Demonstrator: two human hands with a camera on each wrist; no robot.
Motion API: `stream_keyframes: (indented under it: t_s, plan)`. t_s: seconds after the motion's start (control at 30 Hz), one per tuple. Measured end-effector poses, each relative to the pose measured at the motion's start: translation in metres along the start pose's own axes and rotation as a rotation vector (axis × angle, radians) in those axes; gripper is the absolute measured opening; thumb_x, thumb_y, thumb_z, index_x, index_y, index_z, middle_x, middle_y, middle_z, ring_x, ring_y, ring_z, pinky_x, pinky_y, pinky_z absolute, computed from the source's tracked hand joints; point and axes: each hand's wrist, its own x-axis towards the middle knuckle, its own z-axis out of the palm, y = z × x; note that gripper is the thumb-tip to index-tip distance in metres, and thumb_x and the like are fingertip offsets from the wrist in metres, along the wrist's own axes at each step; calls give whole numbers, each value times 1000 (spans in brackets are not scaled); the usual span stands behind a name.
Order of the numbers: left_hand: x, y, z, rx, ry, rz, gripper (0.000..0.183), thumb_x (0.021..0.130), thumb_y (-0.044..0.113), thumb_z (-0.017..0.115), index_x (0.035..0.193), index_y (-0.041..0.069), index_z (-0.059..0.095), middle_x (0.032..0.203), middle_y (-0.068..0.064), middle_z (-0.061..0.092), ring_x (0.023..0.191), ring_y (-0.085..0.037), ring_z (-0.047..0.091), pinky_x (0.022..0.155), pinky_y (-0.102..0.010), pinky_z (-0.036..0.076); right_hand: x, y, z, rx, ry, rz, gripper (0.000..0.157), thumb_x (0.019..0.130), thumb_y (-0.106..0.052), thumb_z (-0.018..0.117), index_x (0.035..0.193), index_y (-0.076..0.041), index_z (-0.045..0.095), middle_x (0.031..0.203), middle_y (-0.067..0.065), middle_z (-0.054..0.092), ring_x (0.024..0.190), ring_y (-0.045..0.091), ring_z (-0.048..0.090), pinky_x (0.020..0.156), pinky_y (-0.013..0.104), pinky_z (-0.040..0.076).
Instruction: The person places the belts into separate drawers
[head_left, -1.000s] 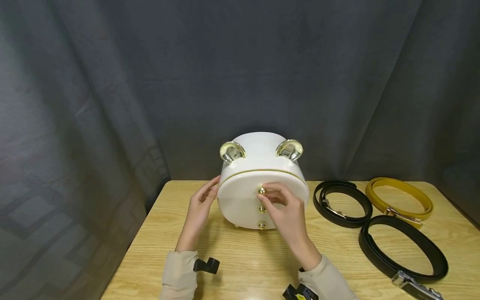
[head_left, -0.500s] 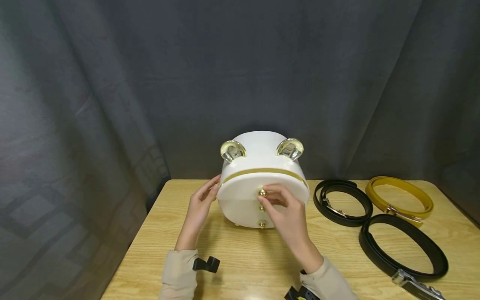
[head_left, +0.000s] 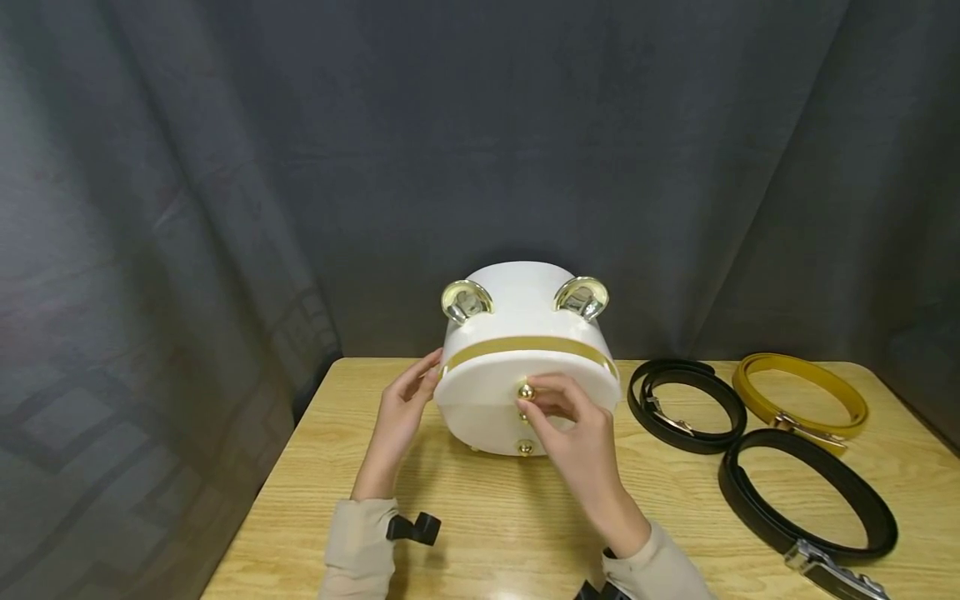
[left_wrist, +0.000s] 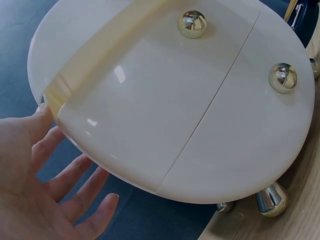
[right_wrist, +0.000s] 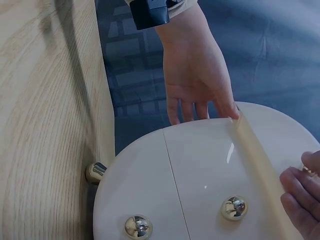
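Observation:
A rounded white box (head_left: 522, 308) with gold ear-shaped pieces and gold ball knobs stands on the table. Its top drawer (head_left: 480, 382) sits partway out, showing a gold-yellow band behind the front. My right hand (head_left: 581, 425) pinches the top knob (head_left: 527, 392) between thumb and fingers. At the box's left side is my left hand (head_left: 399, 417), its fingers loosely extended. In the left wrist view that hand (left_wrist: 45, 170) has its thumb tip at the edge beside the drawer gap. Two lower knobs (left_wrist: 192, 24) show there, the middle one partly hidden in the head view.
To the right lie a coiled black belt (head_left: 686, 447), a mustard-yellow belt (head_left: 813, 367) and a larger black belt (head_left: 810, 542) with a silver buckle. A dark curtain (head_left: 375, 167) hangs behind the wooden table (head_left: 300, 500).
The top drawer has slid out towards me with my right hand on its knob, and the gold-yellow band has widened. My left hand stays at the box's side.

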Motion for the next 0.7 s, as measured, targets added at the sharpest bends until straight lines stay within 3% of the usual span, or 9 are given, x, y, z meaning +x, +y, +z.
stream_keyframes:
  t_s: [0.27, 0.7]
  plan:
    - [0, 0, 0, -10, -6, 1, 40, 104, 23, 54, 141, 10, 57, 133, -12, 61, 115, -17, 59, 102, -42, 43, -2, -2, -1, 1, -5, -9, 32, 77, 8, 80, 104, -6, 70, 94, 4, 73, 71, 15, 70, 69, 20, 55]
    - [0, 0, 1, 23, 1, -9, 41, 104, 26, 54, 142, 12, 56, 133, -13, 61, 116, -27, 59, 102, -45, 43, -5, -7, -4, 4, -16, -10, 33, 76, 8, 81, 103, -6, 70, 92, 5, 73, 70, 14, 70, 65, 20, 55]
